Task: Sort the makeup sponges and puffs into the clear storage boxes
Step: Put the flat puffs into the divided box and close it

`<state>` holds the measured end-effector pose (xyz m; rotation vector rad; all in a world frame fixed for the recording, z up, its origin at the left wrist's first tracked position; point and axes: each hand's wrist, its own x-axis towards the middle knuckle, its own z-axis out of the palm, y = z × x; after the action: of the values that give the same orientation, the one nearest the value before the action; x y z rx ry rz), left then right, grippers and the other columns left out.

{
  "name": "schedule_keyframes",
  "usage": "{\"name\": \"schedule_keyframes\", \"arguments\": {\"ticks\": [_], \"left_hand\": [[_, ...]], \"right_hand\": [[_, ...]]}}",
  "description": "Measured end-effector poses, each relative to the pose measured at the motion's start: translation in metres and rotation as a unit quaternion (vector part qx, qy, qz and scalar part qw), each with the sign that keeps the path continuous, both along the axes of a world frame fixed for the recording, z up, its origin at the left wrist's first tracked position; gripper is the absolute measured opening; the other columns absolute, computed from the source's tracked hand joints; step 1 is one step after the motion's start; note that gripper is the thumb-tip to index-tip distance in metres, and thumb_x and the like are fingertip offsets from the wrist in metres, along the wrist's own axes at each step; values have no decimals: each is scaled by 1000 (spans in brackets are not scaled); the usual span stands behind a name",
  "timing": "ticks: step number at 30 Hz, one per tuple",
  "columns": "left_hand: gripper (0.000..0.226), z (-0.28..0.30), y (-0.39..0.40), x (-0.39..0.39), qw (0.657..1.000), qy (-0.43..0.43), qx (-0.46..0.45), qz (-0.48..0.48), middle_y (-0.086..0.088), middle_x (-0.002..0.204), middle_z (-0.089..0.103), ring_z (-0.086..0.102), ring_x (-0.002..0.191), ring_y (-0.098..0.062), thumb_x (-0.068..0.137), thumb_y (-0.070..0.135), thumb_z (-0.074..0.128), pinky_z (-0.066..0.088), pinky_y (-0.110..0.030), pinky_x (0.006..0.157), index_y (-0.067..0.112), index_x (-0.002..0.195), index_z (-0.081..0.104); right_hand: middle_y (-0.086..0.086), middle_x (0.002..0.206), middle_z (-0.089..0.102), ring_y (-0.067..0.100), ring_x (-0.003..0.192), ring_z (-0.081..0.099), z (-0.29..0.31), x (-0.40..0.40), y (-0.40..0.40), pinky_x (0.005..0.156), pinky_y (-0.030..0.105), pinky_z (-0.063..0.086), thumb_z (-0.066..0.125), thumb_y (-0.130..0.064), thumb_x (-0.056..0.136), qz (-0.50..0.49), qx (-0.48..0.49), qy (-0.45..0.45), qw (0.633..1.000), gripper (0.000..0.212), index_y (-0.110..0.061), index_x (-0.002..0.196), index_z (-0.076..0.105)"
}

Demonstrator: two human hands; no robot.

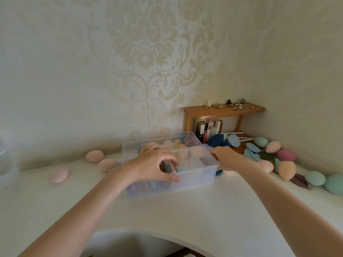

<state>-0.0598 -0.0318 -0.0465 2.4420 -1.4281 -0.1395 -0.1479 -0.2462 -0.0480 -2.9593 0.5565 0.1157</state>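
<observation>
A near clear box with dividers stands mid-desk, and a second clear box holding pink sponges sits right behind it. My left hand curls over a stack of flat puffs in the near box's left compartment, thumb on the front wall. My right hand grips that box's right end, its fingertips hidden. Peach egg sponges lie to the left. Egg sponges in several colours and blue puffs are heaped to the right.
A small wooden shelf with trinkets on top and books beneath stands in the right corner. A clear container shows at the left edge. The white desk has a curved cutout at its front edge.
</observation>
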Motion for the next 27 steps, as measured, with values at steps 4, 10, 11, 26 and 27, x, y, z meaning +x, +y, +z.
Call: {"name": "schedule_keyframes", "arguments": {"ticks": [4,10,11,26,27], "left_hand": [[77,0,-1,-1,1000,-17,11,5,19,116,57,32,120,-13,48,81,42,20,-29,90,40,112,55],[81,2,-3,-3,1000,-11,17,5,17,118,56,34,120,-12,46,79,38,21,-31,95,39,114,53],[80,3,-3,-3,1000,-11,22,5,17,118,56,34,120,-12,46,79,38,21,-31,95,39,114,53],[66,2,-7,-11,999,-27,-3,43,14,124,55,43,119,-12,75,53,66,21,-29,94,24,127,37],[64,2,-7,-10,999,-26,-4,40,15,123,54,43,118,-12,76,53,65,21,-29,93,25,126,38]], "right_hand": [[11,113,67,15,87,53,8,2,-8,81,19,41,57,-10,90,-44,34,-68,996,23,-6,110,68],[13,108,66,16,88,53,47,1,-12,82,27,47,61,-7,86,-60,80,-233,967,16,-4,99,71],[12,106,67,16,87,53,54,1,-8,81,28,47,61,-7,86,-52,83,-267,959,15,-4,98,71],[7,110,52,20,92,53,29,9,81,85,33,53,63,-7,84,87,38,-249,964,15,-6,99,64],[8,111,51,22,92,55,31,8,82,85,33,54,63,-7,84,89,38,-256,962,15,-6,99,63]]}}
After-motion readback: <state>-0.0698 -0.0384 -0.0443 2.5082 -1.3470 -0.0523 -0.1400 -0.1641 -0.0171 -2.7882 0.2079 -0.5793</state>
